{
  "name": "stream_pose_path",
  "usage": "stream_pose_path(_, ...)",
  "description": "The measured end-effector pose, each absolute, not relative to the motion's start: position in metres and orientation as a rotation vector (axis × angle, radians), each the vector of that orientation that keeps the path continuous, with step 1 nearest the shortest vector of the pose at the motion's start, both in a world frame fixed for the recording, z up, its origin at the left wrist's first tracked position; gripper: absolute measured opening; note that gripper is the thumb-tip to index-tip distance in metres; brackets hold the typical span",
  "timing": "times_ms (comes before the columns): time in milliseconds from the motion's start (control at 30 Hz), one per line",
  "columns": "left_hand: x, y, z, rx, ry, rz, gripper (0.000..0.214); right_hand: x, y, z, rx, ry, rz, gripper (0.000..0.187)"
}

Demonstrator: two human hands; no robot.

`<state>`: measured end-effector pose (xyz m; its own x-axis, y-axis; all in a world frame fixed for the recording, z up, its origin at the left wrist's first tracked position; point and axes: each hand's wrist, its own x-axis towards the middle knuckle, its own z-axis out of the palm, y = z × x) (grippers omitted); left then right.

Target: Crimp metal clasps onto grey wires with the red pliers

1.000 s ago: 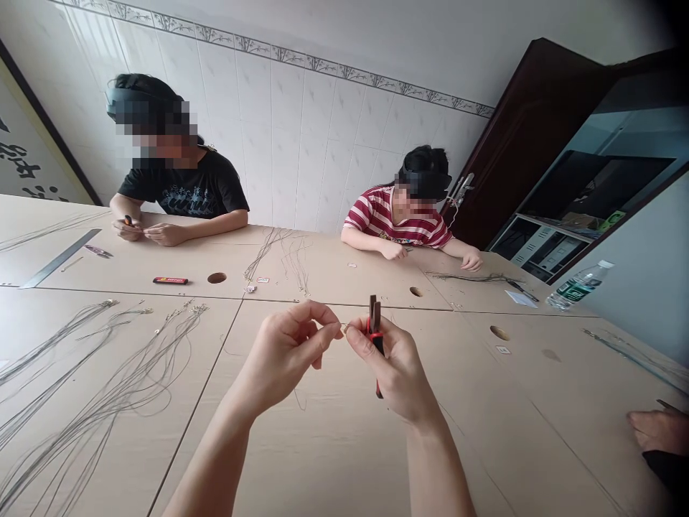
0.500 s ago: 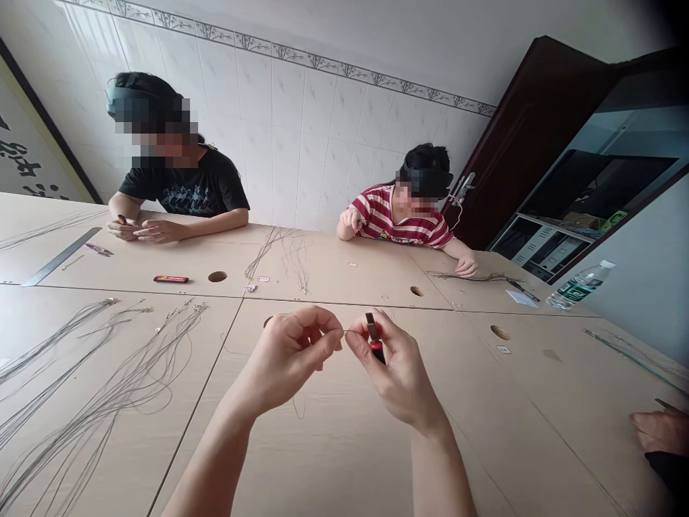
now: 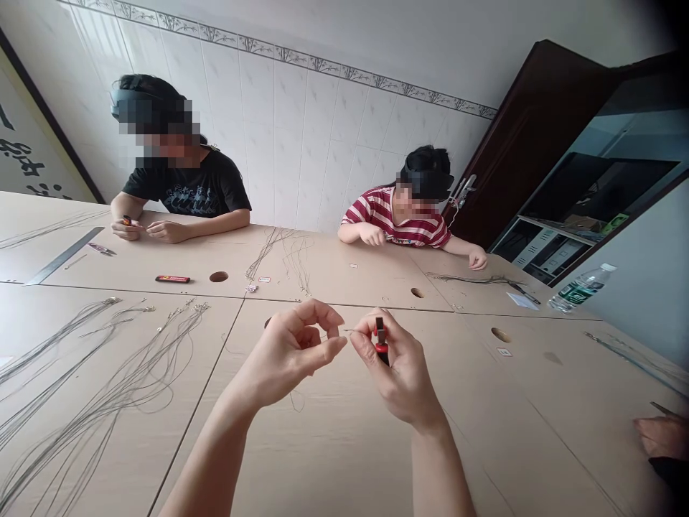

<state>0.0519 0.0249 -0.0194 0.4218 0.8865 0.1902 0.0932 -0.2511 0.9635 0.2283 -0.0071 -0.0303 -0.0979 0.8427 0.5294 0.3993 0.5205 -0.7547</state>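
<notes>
My right hand (image 3: 401, 366) is closed around a black and red lighter (image 3: 382, 343) with a dark metal head. The thumb and forefinger of that hand also pinch a thin dark cord (image 3: 347, 330). Just to the left, my left hand (image 3: 291, 352) is curled, its thumb and forefinger tips slightly apart. A bit of cord shows inside its curled fingers, and a thin loop hangs below. The exact grip of the left fingers on the cord is partly hidden.
Bundles of dark cords (image 3: 123, 380) with small metal ends lie at left. Across the table sit two people, near a red and black marker-like stick (image 3: 172, 278), a metal ruler (image 3: 64, 255) and a water bottle (image 3: 584, 287). Another person's hand (image 3: 659, 434) is at right.
My left thumb and forefinger have parted slightly, and a small gap has opened between my hands. The lighter has shifted a little to the right. The striped-shirt person's hand has lowered.
</notes>
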Motion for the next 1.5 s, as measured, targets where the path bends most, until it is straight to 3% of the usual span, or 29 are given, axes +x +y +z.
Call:
stream_pose_path(533, 0.051, 0.023, -0.019, 1.782, 0.933, 1.007, 0.017, 0.227, -0.005, -0.034, -1.003, -1.668, 0.720, 0.023)
stream_pose_path(767, 0.050, 0.022, -0.018, 1.803, 0.947, 0.976, 0.020, 0.228, -0.004, -0.037, -1.070, -1.800, 0.430, 0.014)
stream_pose_path(1033, 0.045, 0.026, -0.014, 1.500, 0.848, 0.817, 0.022, 0.228, -0.005, -0.037, -0.978, -1.951, 0.190, 0.024)
stream_pose_path(1500, 0.041, 0.025, -0.020, 1.575, 0.865, 0.844, 0.027, 0.228, -0.005, -0.038, -1.037, -1.732, 0.470, 0.016)
